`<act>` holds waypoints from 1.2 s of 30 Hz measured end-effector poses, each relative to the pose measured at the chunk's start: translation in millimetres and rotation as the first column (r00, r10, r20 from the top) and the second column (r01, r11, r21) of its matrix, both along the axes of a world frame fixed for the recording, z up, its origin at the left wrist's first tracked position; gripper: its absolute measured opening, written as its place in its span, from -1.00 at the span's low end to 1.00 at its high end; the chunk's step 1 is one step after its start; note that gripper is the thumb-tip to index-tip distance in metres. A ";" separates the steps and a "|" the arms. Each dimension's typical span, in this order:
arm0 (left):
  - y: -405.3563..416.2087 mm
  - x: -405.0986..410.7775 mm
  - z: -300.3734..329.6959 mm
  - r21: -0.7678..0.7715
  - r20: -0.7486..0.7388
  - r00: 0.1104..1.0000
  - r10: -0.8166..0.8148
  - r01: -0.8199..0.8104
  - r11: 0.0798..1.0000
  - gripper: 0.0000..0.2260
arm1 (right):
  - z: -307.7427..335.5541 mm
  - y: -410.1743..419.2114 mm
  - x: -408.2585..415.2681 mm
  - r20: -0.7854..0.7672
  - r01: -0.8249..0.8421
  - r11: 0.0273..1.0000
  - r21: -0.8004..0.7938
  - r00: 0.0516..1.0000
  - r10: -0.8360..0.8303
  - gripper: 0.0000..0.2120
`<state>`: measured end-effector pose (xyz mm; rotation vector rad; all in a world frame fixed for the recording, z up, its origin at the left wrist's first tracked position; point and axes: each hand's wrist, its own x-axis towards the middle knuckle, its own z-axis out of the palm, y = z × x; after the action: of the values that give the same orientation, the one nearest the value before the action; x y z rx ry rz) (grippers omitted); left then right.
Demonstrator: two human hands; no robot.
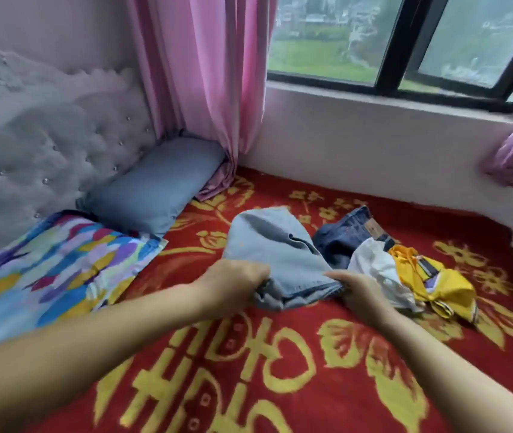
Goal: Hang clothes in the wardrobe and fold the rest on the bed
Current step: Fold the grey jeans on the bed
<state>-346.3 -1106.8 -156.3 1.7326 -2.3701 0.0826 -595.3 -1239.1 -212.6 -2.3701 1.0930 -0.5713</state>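
Your two forearms come into view from the near edge, one from the near left, one from the near right. Both are bare along their whole visible length: no sleeve, no cuff reaches into the picture.

Your left hand (233,281) wears no glove, no ring that can be seen, no watch or band at the wrist. Your right hand (359,292) is the same: ungloved, wrist uncovered, no bracelet or strap.

Nails are too blurred to judge. No marks, plasters or tape show on either arm. Nothing else of you is in view.
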 end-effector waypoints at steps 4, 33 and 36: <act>47.2 -37.7 -190.2 0.235 0.023 0.979 -0.202 0.191 0.953 -0.88 | -178.1 47.4 -37.8 -0.273 0.018 0.945 0.326 0.959 0.076 -0.48; 18.4 -53.3 -407.1 0.538 0.251 0.811 0.529 -0.571 0.620 -0.43 | -349.3 100.8 -33.3 -0.436 0.584 0.719 0.377 0.797 -0.419 -0.60; 64.4 -79.9 -412.3 0.315 0.116 0.930 0.350 -0.368 0.875 -0.39 | -341.0 121.9 -22.5 -0.376 0.178 0.984 -0.026 0.910 -0.174 -0.46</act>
<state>-426.2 -1042.3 -568.6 2.3443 -2.1600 -0.2330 -617.8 -1117.2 -553.7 -2.4500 1.4824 -0.1652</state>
